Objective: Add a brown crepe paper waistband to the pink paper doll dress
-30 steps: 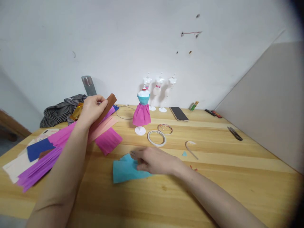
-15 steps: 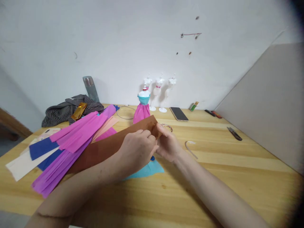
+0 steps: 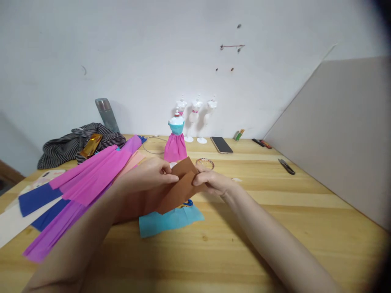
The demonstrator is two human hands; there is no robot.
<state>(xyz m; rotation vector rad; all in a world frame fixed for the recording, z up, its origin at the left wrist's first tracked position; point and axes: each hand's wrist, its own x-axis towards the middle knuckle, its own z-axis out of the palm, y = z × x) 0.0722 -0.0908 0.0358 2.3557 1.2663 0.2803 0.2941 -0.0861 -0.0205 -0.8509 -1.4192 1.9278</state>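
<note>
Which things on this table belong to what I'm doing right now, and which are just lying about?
Likely part of the job:
brown sheet, held by the left hand and right hand
teal sheet
coloured strips
pink-skirted dress form

Probably just lying about:
phone
bottle
striped cloth

No lettering, brand, number or sign can be read, whether on the flask (image 3: pixel 107 116) at the wearer's eleven o'clock or elsewhere.
</note>
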